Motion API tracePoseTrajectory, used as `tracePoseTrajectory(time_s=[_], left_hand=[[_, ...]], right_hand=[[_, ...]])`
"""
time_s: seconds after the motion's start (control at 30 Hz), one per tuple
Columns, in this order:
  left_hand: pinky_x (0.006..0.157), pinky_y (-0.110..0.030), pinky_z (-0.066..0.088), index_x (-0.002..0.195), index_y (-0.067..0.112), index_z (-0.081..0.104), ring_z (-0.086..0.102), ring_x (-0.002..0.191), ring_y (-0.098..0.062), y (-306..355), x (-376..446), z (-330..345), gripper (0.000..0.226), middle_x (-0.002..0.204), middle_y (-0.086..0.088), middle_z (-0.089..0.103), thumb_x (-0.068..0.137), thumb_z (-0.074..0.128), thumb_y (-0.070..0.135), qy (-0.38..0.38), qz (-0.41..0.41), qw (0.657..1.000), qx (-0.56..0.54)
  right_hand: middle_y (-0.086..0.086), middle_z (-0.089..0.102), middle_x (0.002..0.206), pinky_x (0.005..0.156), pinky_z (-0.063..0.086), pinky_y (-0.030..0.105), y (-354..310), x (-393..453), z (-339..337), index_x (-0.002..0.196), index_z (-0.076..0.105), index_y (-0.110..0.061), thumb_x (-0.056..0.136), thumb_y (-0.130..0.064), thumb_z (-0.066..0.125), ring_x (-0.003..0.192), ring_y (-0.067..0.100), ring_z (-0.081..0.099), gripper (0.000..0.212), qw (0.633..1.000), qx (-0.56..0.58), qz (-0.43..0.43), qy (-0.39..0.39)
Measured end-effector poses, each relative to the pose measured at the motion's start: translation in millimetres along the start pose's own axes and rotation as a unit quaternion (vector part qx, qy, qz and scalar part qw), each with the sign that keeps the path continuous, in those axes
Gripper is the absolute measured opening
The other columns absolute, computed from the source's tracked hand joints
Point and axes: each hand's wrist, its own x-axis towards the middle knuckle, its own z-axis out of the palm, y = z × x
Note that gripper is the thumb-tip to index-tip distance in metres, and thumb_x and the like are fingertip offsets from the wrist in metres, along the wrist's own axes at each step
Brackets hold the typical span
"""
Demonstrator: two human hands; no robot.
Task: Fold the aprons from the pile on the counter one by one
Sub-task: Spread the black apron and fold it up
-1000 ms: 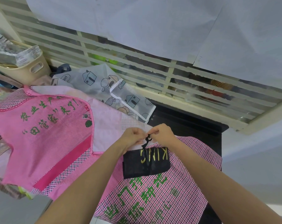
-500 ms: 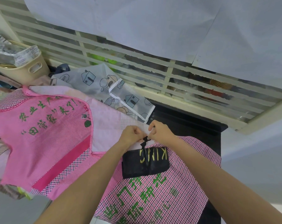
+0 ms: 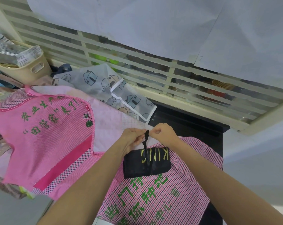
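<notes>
Both hands, left [image 3: 132, 138] and right [image 3: 163, 134], pinch black strap [image 3: 145, 140] above black apron [image 3: 147, 163], folded on checked apron [image 3: 160, 197], on desk [image 3: 194, 125]. Keep strap taut; tuck flat.

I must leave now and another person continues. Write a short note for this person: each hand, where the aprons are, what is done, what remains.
Left hand and right hand both pinch the black strap above the black apron.
That black apron lies folded small on the checked pink apron, which is spread on the dark counter.
The pile, with a pink apron on top, waits at the left.
Left: settle the strap, then fold the others.
</notes>
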Motion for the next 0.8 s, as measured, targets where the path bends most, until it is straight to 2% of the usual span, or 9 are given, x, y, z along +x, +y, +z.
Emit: tracePoseTrajectory(time_s=[0.07, 0.23, 0.3, 0.4, 0.5, 0.63, 0.7, 0.77, 0.8], left_hand=[[0.041, -0.011, 0.042, 0.072, 0.004, 0.062, 0.053, 0.041, -0.002, -0.4, 0.4, 1.0, 0.014, 0.057, -0.005, 0.059, 0.083, 0.068, 0.007, 0.004, 0.002, 1.000, 0.021], [0.043, -0.012, 0.044, 0.077, 0.003, 0.063, 0.055, 0.045, -0.004, 1.3, -2.0, 1.8, 0.014, 0.060, -0.004, 0.061, 0.086, 0.066, 0.013, 0.008, -0.010, 0.999, 0.037], [0.047, -0.013, 0.046, 0.085, 0.003, 0.067, 0.055, 0.044, -0.003, 1.7, -1.1, -2.4, 0.013, 0.055, 0.000, 0.062, 0.086, 0.066, 0.016, 0.012, -0.036, 0.999, 0.032], [0.060, -0.016, 0.048, 0.097, 0.004, 0.069, 0.054, 0.045, -0.004, 1.2, 3.4, -9.8, 0.018, 0.049, 0.003, 0.060, 0.087, 0.065, 0.018, 0.017, -0.061, 0.998, 0.013], [0.055, -0.017, 0.055, 0.095, 0.000, 0.067, 0.060, 0.043, -0.004, 1.4, 3.4, -9.1, 0.017, 0.048, 0.000, 0.062, 0.089, 0.062, 0.015, 0.030, -0.048, 0.998, 0.023], [0.064, -0.022, 0.058, 0.095, -0.002, 0.066, 0.065, 0.051, -0.010, 1.0, 6.2, -9.0, 0.018, 0.072, -0.011, 0.069, 0.090, 0.060, 0.014, 0.041, -0.017, 0.997, 0.059], [0.063, -0.021, 0.058, 0.096, -0.002, 0.065, 0.064, 0.052, -0.009, 2.2, 4.3, -10.9, 0.017, 0.072, -0.011, 0.065, 0.092, 0.058, 0.012, 0.024, 0.004, 0.997, 0.080], [0.064, -0.020, 0.058, 0.096, 0.000, 0.063, 0.065, 0.064, -0.011, 3.1, 2.2, -13.6, 0.016, 0.078, -0.010, 0.065, 0.092, 0.058, 0.015, -0.013, 0.017, 0.996, 0.092], [0.069, -0.021, 0.058, 0.097, 0.003, 0.061, 0.067, 0.074, -0.014, 2.8, 0.7, -16.2, 0.019, 0.085, -0.010, 0.067, 0.090, 0.060, 0.020, -0.040, 0.020, 0.994, 0.103]], right_hand=[[0.000, 0.066, 0.100, 0.086, 0.047, 0.027, -0.2, 1.1, 0.9, 0.091, 0.074, -0.006, 0.087, -0.019, 0.065, 0.091, 0.010, 0.057, 0.016, 1.000, 0.008, 0.011, -0.002], [-0.018, 0.050, 0.080, 0.083, 0.041, 0.025, -6.3, 0.2, -0.6, 0.090, 0.072, -0.003, 0.087, -0.015, 0.064, 0.078, 0.003, 0.050, 0.015, 0.998, 0.046, 0.031, -0.022], [-0.014, 0.055, 0.081, 0.086, 0.046, 0.028, -7.2, 0.4, -5.0, 0.089, 0.072, -0.003, 0.087, -0.014, 0.064, 0.080, 0.005, 0.053, 0.014, 0.997, 0.049, 0.027, -0.054], [-0.012, 0.056, 0.082, 0.073, 0.046, 0.015, -3.5, -2.0, -14.1, 0.090, 0.072, -0.003, 0.087, -0.009, 0.063, 0.078, 0.003, 0.055, 0.011, 0.994, 0.055, 0.023, -0.094], [-0.007, 0.061, 0.086, 0.069, 0.046, 0.012, -0.1, -3.4, -13.5, 0.086, 0.069, -0.004, 0.088, -0.009, 0.062, 0.081, 0.004, 0.058, 0.009, 0.987, 0.102, 0.037, -0.121], [0.004, 0.065, 0.092, 0.068, 0.053, 0.015, -3.3, -2.0, -2.4, 0.088, 0.064, 0.003, 0.086, -0.004, 0.061, 0.085, 0.010, 0.063, 0.008, 0.971, 0.192, 0.074, -0.120], [0.012, 0.065, 0.089, 0.073, 0.056, 0.022, -4.9, -2.0, -0.6, 0.090, 0.062, 0.003, 0.087, -0.004, 0.059, 0.079, 0.014, 0.066, 0.008, 0.962, 0.235, 0.090, -0.107], [0.015, 0.064, 0.086, 0.072, 0.056, 0.024, -6.6, -2.3, -1.9, 0.092, 0.059, 0.002, 0.088, -0.004, 0.056, 0.074, 0.015, 0.066, 0.008, 0.955, 0.261, 0.114, -0.085], [0.015, 0.064, 0.084, 0.069, 0.056, 0.023, -7.8, -2.8, -2.5, 0.092, 0.057, 0.001, 0.089, -0.003, 0.055, 0.071, 0.014, 0.067, 0.006, 0.948, 0.281, 0.125, -0.082]])
